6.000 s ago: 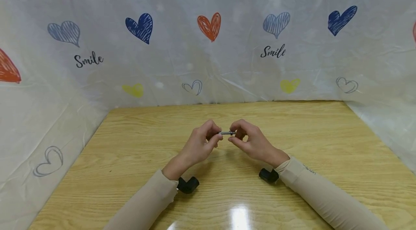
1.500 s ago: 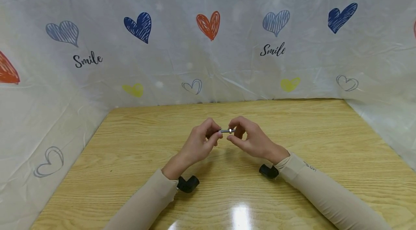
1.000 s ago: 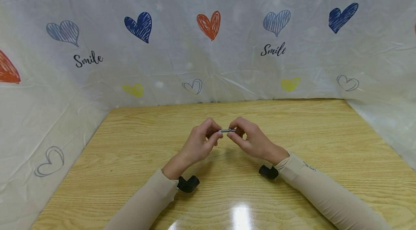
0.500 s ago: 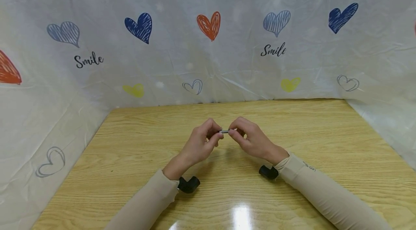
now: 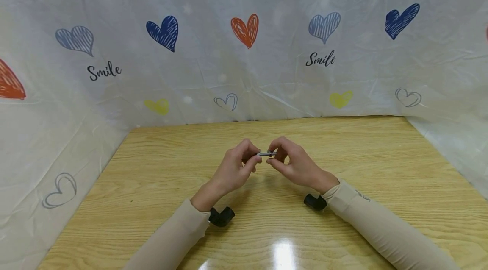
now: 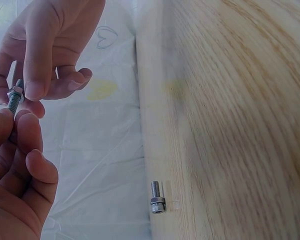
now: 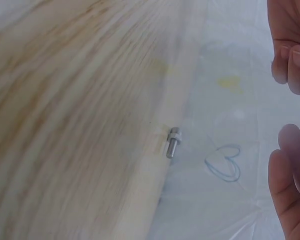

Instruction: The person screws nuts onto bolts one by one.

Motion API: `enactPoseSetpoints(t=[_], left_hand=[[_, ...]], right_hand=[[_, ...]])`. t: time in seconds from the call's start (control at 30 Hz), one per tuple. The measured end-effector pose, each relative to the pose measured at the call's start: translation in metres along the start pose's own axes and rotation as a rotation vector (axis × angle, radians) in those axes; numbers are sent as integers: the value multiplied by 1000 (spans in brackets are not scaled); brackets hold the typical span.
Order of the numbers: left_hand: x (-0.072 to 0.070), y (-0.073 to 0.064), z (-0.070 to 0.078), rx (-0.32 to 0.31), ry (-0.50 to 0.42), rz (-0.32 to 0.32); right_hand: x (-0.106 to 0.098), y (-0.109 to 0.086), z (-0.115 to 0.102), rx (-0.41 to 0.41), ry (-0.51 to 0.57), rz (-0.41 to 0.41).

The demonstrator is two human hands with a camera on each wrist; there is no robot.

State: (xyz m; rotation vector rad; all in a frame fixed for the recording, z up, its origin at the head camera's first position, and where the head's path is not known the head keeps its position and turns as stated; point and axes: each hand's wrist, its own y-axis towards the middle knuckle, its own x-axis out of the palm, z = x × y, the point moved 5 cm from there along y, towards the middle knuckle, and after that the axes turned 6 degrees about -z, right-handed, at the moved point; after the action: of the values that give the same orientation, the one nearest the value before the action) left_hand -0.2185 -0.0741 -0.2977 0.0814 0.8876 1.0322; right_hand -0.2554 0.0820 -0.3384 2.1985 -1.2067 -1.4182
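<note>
Above the middle of the table, my left hand pinches one end of a small metal bolt between thumb and forefinger. The bolt lies level, pointing right, with its threaded shaft showing. A hex nut sits part way along the thread. My right hand has its fingers curled round the nut from behind, with the thumb close below it. In the right wrist view, the held bolt is mostly out of frame.
Another metal bolt with a nut on it lies on the wooden table; in the head view it is hidden. White cloth with printed hearts stands behind and at both sides. Black wrist mounts hang below the sleeves.
Half a second ago my right thumb and forefinger were closed together over the nut; now they are spread a little and the nut shows. My left hand has held the bolt in place throughout.
</note>
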Motion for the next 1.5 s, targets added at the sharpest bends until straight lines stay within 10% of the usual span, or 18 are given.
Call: enactPoseSetpoints(t=[1.5], left_hand=[[0,-1,0,15,7,-1]], right_hand=[[2,-1,1,-7,6,-10]])
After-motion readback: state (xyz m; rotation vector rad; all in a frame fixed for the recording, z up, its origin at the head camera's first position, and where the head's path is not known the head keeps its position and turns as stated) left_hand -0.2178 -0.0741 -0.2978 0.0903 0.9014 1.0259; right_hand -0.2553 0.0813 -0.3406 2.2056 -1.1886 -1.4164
